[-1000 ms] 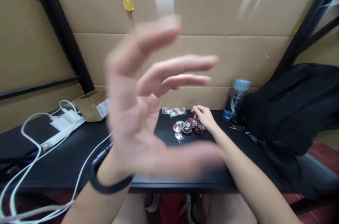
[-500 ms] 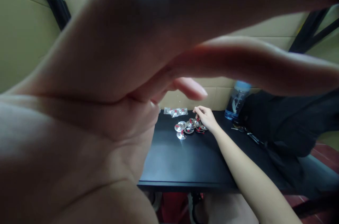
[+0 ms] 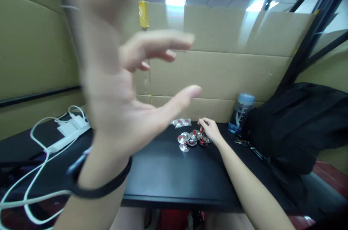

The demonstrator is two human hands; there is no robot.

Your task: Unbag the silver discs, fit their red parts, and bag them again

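My left hand [image 3: 127, 88] is raised close to the camera, blurred, with fingers and thumb spread apart and nothing between them. A dark band circles its wrist. Farther off, my right hand [image 3: 210, 130] rests at the right end of a pile of small silver finger cymbals [image 3: 192, 142] with red straps. Its fingers are bent and closed on a finger cymbal [image 3: 199, 135] at the pile's edge; the fingertips are partly hidden. Behind the pile lie more cymbals in clear plastic packets [image 3: 181, 122].
A clear water bottle with a blue lid [image 3: 240, 113] stands at the back right beside a black bag [image 3: 296, 124]. Keys [image 3: 241, 140] lie near it. At left, a white power strip [image 3: 67, 137] trails cables. Cardboard panels [image 3: 217, 74] wall the black table [image 3: 174, 175].
My left hand has drawn back from right in front of the camera, uncovering the table's left side and the back panel. My right hand stays at the cymbals.
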